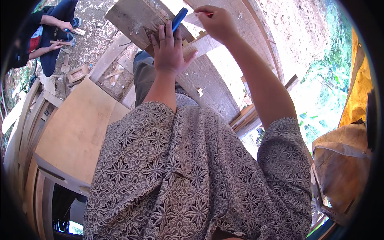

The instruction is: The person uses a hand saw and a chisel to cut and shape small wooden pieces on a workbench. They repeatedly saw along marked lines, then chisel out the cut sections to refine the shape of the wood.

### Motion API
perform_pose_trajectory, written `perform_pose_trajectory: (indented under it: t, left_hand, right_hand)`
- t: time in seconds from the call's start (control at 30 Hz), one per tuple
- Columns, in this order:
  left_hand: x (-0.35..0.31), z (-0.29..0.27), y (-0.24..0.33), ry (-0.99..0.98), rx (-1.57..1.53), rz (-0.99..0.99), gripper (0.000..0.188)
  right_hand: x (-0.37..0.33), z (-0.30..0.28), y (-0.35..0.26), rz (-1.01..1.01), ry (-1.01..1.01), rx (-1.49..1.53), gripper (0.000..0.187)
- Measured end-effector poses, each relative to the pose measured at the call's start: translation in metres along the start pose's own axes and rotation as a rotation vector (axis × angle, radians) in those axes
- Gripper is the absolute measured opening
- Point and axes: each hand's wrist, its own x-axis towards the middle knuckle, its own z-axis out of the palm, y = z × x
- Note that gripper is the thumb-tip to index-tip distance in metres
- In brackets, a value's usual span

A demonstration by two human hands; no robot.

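Observation:
My left hand (170,54) lies with its fingers stretched apart over a piece of wood, its thumb pointing out to the right. Against its fingertips a blue bar-shaped thing (180,19) slants up and away; I cannot tell its exact kind. A light wooden block (189,49) shows between the thumb and forefinger. Off to the right, my right hand (219,25) is closed around a slim red thing (208,15), mostly hidden by the fingers. Under the left hand's fingers is a wide grey-brown board (138,24) with shavings on it.
Long planks (208,80) lie in front of me. A smooth pale wooden panel (76,132) stands at my left, near stacked curved boards (26,124). At far left another person's hands (56,46) hold small wood pieces. Orange-brown sheeting (340,160) hangs at right.

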Motion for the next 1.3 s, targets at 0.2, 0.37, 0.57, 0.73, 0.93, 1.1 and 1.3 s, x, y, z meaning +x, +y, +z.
perform_pose_trajectory:
  t: [0.2, 0.37, 0.57, 0.73, 0.93, 1.1, 1.3]
  left_hand:
    - [0.003, -0.006, -0.003, -0.011, 0.092, -0.028, 0.104]
    - [0.005, -0.005, -0.001, 0.012, 0.108, -0.017, 0.104]
    - [0.000, -0.001, 0.001, 0.060, 0.065, 0.015, 0.103]
    - [0.000, 0.002, 0.001, 0.065, 0.062, 0.020, 0.102]
    - [0.001, 0.003, -0.001, 0.058, 0.068, 0.029, 0.103]
    - [0.000, 0.007, -0.001, 0.053, 0.048, 0.023, 0.104]
    - [0.001, 0.007, -0.002, 0.008, 0.085, 0.006, 0.106]
  right_hand:
    - [-0.054, -0.023, -0.005, -0.160, 0.077, 0.317, 0.024]
    - [-0.079, -0.036, -0.011, -0.068, 0.106, 0.354, 0.023]
    - [-0.123, -0.093, -0.059, -0.044, 0.067, 0.152, 0.025]
    - [-0.143, -0.147, -0.142, 0.125, -0.084, -0.015, 0.026]
    - [-0.125, -0.174, -0.233, 0.250, -0.252, -0.082, 0.030]
    - [-0.088, -0.153, -0.230, 0.354, -0.261, -0.153, 0.031]
    - [0.007, -0.055, -0.080, 0.255, -0.231, 0.240, 0.027]
